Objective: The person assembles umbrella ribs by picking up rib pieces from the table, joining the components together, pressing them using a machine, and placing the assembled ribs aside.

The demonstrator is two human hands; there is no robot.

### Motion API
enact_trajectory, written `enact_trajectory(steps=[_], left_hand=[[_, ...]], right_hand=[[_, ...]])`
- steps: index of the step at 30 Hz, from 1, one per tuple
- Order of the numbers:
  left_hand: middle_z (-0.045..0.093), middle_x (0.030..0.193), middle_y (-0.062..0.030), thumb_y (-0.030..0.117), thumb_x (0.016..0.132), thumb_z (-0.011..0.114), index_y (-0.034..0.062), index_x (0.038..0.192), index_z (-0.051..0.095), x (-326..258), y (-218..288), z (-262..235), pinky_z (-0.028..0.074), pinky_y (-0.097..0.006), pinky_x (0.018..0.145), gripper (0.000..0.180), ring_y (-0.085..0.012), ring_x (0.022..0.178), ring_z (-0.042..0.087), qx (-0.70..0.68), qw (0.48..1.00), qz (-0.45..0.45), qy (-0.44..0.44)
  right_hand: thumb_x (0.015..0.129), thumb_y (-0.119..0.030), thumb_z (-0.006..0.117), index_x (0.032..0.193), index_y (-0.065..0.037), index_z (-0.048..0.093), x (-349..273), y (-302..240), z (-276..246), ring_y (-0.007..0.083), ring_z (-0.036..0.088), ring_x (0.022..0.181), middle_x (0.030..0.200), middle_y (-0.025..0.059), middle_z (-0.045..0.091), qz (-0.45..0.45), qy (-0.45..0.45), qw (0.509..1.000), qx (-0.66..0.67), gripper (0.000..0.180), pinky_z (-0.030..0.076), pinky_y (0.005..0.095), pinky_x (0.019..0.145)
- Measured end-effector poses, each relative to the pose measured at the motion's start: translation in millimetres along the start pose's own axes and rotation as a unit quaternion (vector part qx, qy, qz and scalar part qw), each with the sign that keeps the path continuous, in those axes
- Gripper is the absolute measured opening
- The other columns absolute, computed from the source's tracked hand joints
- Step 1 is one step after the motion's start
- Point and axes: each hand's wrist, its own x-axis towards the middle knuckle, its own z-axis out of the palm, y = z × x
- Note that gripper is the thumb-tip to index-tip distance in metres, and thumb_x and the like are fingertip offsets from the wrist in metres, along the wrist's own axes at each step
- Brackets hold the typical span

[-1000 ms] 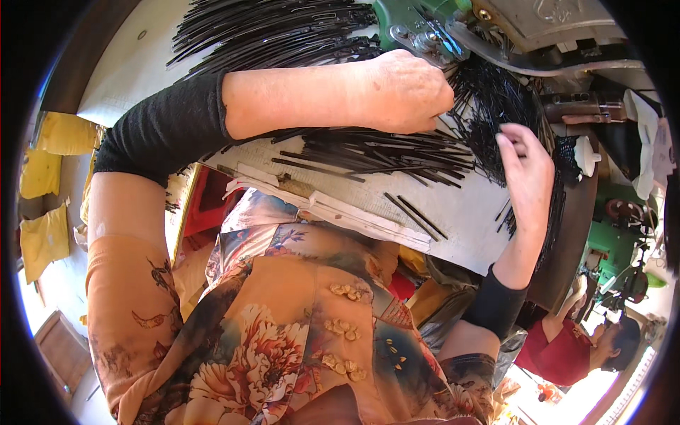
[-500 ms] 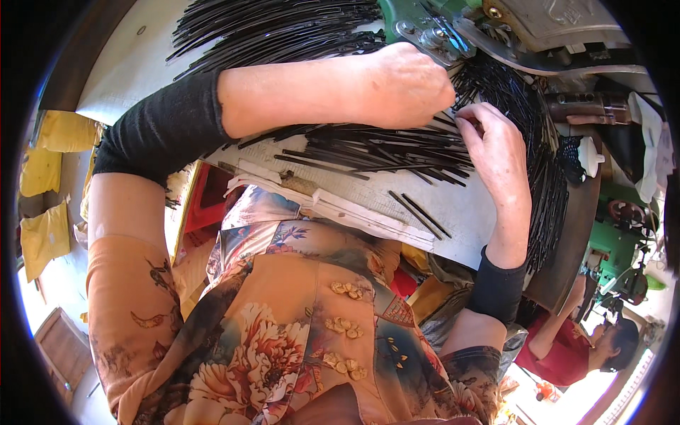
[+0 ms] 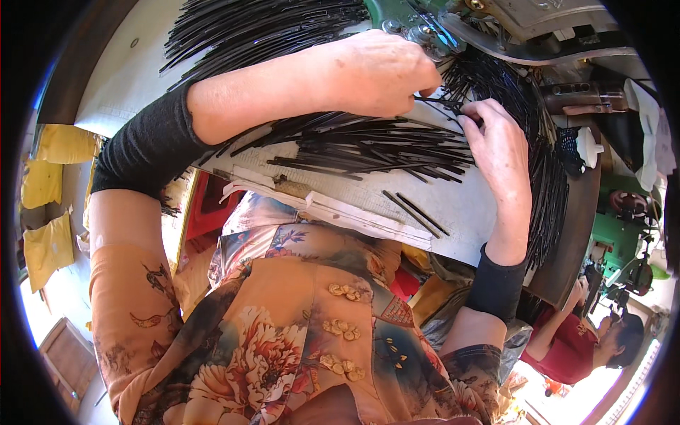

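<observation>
My left hand (image 3: 386, 74) reaches over the table from the left, closed, with the near end of a thin black strip (image 3: 433, 100) at its fingertips. That strip spans the gap to my right hand (image 3: 498, 145), whose thumb and fingers are pinched together around dark strip ends. How many strips the right hand grips is hidden. Below both hands lies a loose pile of black strips (image 3: 375, 147) on the white tabletop (image 3: 464, 219). A denser heap of strips (image 3: 545, 191) runs down beside my right wrist. Just beyond the hands stands a green machine (image 3: 393, 15) with metal fittings.
More black strips (image 3: 262, 35) lie in a bundle at the far left. Two single strips (image 3: 414, 212) rest near the front edge, by a white padded rim (image 3: 354, 223). A brown bottle-like object (image 3: 584, 98) stands right. Another person (image 3: 567, 347) in red works at far right.
My left hand has moved left, away from the right hand, and a black strip now shows between them. The right hand stays nearly in place, its fingers more tightly pinched.
</observation>
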Motion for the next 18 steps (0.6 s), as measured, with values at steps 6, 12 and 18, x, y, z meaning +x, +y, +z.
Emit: enact_trajectory(steps=[6, 12, 18], left_hand=[[0.062, 0.071, -0.0126, 0.008, 0.072, 0.054, 0.0042, 0.087, 0.063, -2, -7, -3, 0.049, -0.037, 0.067, 0.019, -0.0297, 0.07, 0.062, -0.044, 0.996, -0.068, -0.037], [0.063, 0.074, -0.0127, 0.008, 0.073, 0.053, 0.0045, 0.09, 0.063, -3, -10, -5, 0.05, -0.037, 0.068, 0.02, -0.0293, 0.073, 0.062, -0.069, 0.994, -0.082, -0.013], [0.063, 0.078, -0.0141, 0.007, 0.077, 0.051, 0.0041, 0.093, 0.06, -2, -19, -3, 0.049, -0.039, 0.069, 0.019, -0.0315, 0.074, 0.062, -0.115, 0.993, -0.04, 0.007]], right_hand=[[0.08, -0.013, 0.056, 0.087, -0.005, 0.06, 8, -6, 2, 0.0309, 0.058, 0.077, 0.086, 0.0094, 0.06, 0.032, -0.043, 0.999, 0.004, 0.012, 0.046, 0.0376, 0.067], [0.081, -0.014, 0.058, 0.09, -0.006, 0.06, 11, -9, 5, 0.0301, 0.06, 0.068, 0.077, 0.0132, 0.062, 0.072, 0.007, 0.994, 0.08, 0.013, 0.046, 0.0357, 0.065], [0.084, -0.01, 0.058, 0.094, -0.002, 0.06, 17, -5, 17, 0.0198, 0.061, 0.062, 0.075, 0.0118, 0.064, 0.07, 0.109, 0.97, 0.204, 0.013, 0.047, 0.0293, 0.059]])
